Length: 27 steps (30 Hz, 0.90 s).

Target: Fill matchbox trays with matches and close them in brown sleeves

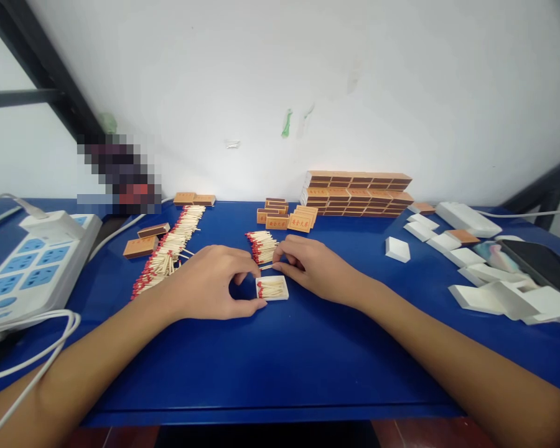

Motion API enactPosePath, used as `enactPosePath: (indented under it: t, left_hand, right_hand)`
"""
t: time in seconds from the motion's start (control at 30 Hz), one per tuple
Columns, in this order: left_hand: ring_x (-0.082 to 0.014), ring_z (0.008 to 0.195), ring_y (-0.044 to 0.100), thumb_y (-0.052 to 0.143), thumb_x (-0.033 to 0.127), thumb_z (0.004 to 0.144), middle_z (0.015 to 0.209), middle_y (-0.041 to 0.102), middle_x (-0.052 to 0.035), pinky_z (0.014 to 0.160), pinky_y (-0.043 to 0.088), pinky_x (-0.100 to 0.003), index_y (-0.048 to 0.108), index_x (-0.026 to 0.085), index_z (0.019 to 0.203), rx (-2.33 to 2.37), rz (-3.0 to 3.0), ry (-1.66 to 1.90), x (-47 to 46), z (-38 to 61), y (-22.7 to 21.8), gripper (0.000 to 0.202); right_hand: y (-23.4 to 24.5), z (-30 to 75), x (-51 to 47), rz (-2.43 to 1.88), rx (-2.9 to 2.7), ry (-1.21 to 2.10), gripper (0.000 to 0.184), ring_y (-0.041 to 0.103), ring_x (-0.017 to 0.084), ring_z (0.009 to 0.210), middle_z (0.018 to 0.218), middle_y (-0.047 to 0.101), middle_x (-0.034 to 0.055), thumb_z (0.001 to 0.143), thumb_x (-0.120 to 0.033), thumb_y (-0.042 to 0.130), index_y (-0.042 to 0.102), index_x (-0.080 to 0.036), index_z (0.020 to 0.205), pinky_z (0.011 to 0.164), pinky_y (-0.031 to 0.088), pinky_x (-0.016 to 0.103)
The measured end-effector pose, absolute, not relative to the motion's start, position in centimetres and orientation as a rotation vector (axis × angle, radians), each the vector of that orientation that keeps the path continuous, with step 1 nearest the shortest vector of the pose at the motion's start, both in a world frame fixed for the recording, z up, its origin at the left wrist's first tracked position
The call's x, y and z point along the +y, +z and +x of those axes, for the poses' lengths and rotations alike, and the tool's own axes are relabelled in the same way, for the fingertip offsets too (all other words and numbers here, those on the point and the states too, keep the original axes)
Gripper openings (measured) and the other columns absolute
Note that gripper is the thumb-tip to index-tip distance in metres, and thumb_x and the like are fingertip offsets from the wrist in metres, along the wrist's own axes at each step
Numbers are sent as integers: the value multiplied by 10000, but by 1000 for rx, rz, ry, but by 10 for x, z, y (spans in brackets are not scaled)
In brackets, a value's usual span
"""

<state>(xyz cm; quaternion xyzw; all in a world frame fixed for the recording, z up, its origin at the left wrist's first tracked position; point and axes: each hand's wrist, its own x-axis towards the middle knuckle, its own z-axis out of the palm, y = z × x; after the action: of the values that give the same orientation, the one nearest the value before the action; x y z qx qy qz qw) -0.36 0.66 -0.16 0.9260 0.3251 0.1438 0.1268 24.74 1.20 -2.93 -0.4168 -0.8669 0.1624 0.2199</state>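
Note:
A small white matchbox tray (273, 289) partly filled with red-tipped matches lies on the blue table (280, 354) in front of me. My left hand (210, 283) pinches the tray's left end between thumb and forefinger. My right hand (310, 264) is closed in a pinch on a match or two just above the tray's far edge. A small bunch of loose matches (261, 246) lies right behind the tray, between my hands.
A long heap of matches (168, 252) lies at left beside a few brown boxes (142, 244). Stacked matchboxes (354, 194) stand by the wall. Empty white trays (485, 286) and a phone (541, 261) lie right; a power strip (32, 261) left.

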Motion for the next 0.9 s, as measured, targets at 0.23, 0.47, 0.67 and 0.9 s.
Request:
enactPosePath:
  t: [0.23,0.47,0.67,0.9]
  left_hand:
    - [-121,630,535,740,482,851,743,634,19,594,366,-279,777,207,918,992,2693,417,6,-4,-1,286]
    - [-124,631,556,762,459,836,729,641,31,604,371,-282,784,222,935,1061,2692,429,7,-3,1,258]
    - [-122,635,555,736,474,865,745,649,24,598,366,-281,778,221,925,1015,2698,412,6,-4,-1,264]
    - [-124,639,545,736,481,860,746,639,22,596,357,-284,774,215,922,1010,2713,408,7,-5,0,276]
  right_hand:
    - [-26,254,15,-1191,-2400,453,100,516,150,771,893,585,9,1048,-255,618,636,-189,975,710,385,282]
    - [-9,251,-2,-1134,-2437,579,128,510,140,734,851,592,-2,1034,-257,626,651,-203,921,673,378,276]
    - [-26,249,9,-1197,-2306,445,15,525,148,761,858,585,-3,1006,-218,658,665,-204,1007,683,391,284]
    - [-30,252,15,-1253,-2360,420,68,538,160,792,918,607,16,1021,-216,635,631,-198,956,706,402,293]
